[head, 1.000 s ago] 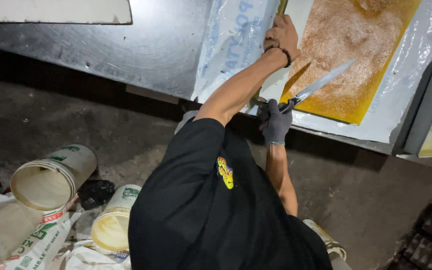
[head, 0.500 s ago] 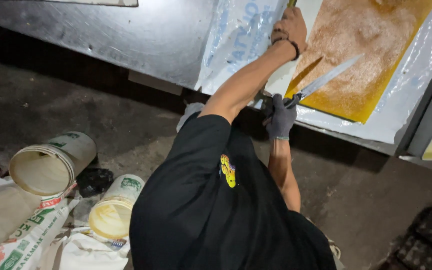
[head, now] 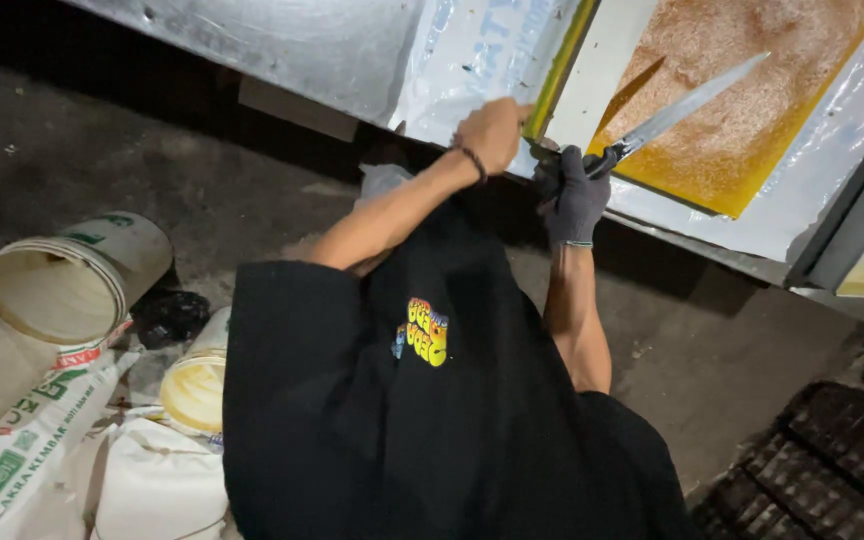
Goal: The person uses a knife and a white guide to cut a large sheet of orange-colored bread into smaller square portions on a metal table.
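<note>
Head view: gloved right hand [head: 577,195], fingers wrapped round the handle of a long steel knife [head: 687,103], blade over the yellow board [head: 752,110]; bare left hand [head: 492,132] pinches the board's edge. Blade looks stiff, sharp—handle-only grip.

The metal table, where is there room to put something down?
The metal table is bare left of the plastic sheet. On the right it is crowded: the yellow slab, the knife in the gloved right hand, and the bare left hand at the slab's edge. Below, buckets and sacks crowd the floor's left.
</note>
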